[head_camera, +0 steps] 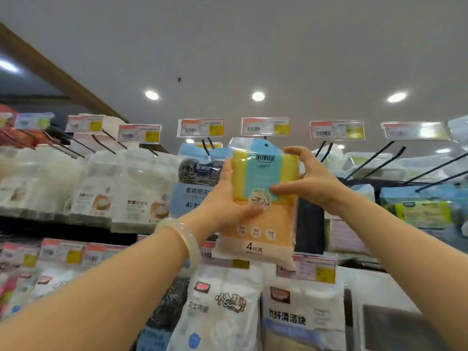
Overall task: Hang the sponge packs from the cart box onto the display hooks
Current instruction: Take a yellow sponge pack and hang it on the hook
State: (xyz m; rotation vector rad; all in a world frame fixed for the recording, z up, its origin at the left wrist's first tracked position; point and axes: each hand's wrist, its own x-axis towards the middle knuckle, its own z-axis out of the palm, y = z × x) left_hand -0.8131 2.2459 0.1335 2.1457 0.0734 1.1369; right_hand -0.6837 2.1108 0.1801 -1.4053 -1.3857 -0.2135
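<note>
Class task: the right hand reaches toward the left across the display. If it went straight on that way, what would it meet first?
The sponge pack: the right hand already has its fingers curled round the pack's right edge, so nothing lies between. Beyond it is the left hand.

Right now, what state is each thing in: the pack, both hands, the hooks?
sponge pack: held up at the top hook row, upright, hang hole showing, not yet hooked
left hand: grips the pack's left edge
right hand: pinches the pack's right side
steel wool pack: hanging on its hook
empty hooks: bare, to the right
</note>
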